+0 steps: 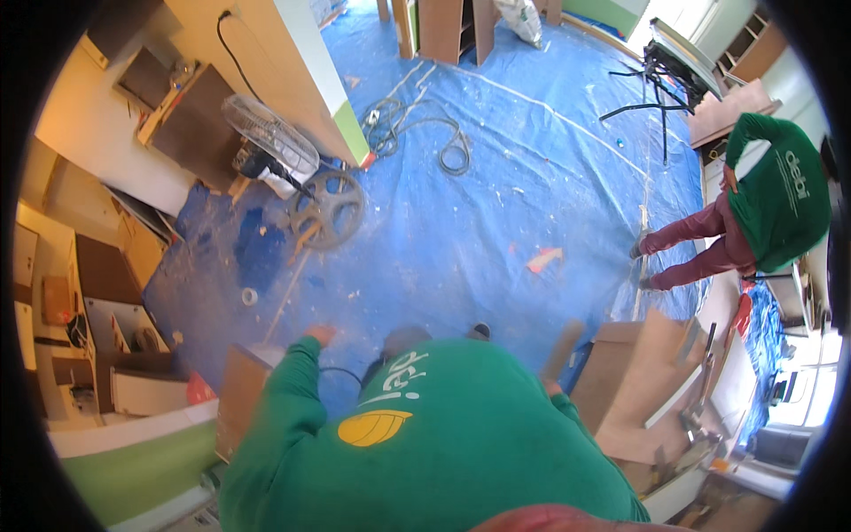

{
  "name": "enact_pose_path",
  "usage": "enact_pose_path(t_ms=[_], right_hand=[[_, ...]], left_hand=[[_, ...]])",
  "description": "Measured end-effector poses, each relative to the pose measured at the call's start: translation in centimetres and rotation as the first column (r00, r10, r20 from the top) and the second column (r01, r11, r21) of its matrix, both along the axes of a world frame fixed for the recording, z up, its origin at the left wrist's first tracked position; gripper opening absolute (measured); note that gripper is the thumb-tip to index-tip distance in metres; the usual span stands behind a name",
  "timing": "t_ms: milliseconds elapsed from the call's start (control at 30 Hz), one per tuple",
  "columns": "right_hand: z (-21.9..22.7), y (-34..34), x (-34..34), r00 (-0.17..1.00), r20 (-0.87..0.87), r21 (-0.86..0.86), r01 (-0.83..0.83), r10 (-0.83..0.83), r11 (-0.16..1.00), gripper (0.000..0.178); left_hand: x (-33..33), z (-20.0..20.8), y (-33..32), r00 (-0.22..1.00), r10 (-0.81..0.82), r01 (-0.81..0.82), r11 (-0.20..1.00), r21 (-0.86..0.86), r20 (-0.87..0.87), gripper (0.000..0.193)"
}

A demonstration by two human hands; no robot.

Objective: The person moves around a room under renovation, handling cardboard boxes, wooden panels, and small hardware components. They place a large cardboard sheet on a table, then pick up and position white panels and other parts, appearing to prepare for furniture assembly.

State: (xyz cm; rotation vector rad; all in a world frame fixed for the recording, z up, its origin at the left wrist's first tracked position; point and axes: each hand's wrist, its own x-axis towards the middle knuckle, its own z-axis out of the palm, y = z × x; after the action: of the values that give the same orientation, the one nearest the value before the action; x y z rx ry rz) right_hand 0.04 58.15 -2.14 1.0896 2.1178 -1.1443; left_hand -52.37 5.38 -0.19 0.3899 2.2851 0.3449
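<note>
Brown stick-like wooden piece [562, 350], blurred, stands out in the head view just ahead of the person's right hand [554, 387], over the right-hand part of the floor in front of the body. It meets that hand, but sleeve and blur hide the fingers, so I cannot tell whether they are closed round it. The left hand [322, 333] reaches out over the blue sheet [408, 257], past the corner of a brown box [244, 390]; it is too small and hazy for me to say whether the fingers are spread or curled. Both arms wear the long sleeves of a green top [479, 434], and a thin dark cable [344, 370] curves between the left arm and the body.

Beyond the left hand, a white roll [249, 296] sits on the sheet, and farther off a fan [270, 137] leans back above a spoked grey disc [328, 210]. Loops of hose [455, 158] lie near the green-footed pillar [348, 129]. A reddish scrap [544, 259] lies flat toward the middle.

On the right, brown boards [612, 363] lean beside scattered tools [700, 421]. A co-worker [784, 191] in a green top and maroon trousers bends nearby, one hand at the hip. Behind them rises a black-legged stand [660, 80].
</note>
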Motion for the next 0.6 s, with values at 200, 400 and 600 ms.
enact_pose_path(t_ms=[200, 400, 600], right_hand=[[-3.1, 17.2, -12.4, 0.880, -0.292, -0.321, 0.280, -0.375, 0.905, 0.022], [2.4, 25.7, -30.9, 0.662, 0.043, -0.424, 0.690, -0.748, 0.587, 0.027], [3.2, 30.0, -38.2, 0.854, 0.173, -0.247, 0.520, -0.491, 0.818, 0.024]], left_hand=[[-1.4, 1.9, 8.3, 0.795, 0.568, -0.565, 0.821, -0.083, 0.214, 0.045], [-8.9, -7.7, 11.8, 0.975, 0.161, -0.168, 0.985, 0.034, 0.153, 0.038], [-23.9, -9.6, 20.5, 0.944, 0.128, -0.115, 0.992, -0.060, 0.305, 0.037]])
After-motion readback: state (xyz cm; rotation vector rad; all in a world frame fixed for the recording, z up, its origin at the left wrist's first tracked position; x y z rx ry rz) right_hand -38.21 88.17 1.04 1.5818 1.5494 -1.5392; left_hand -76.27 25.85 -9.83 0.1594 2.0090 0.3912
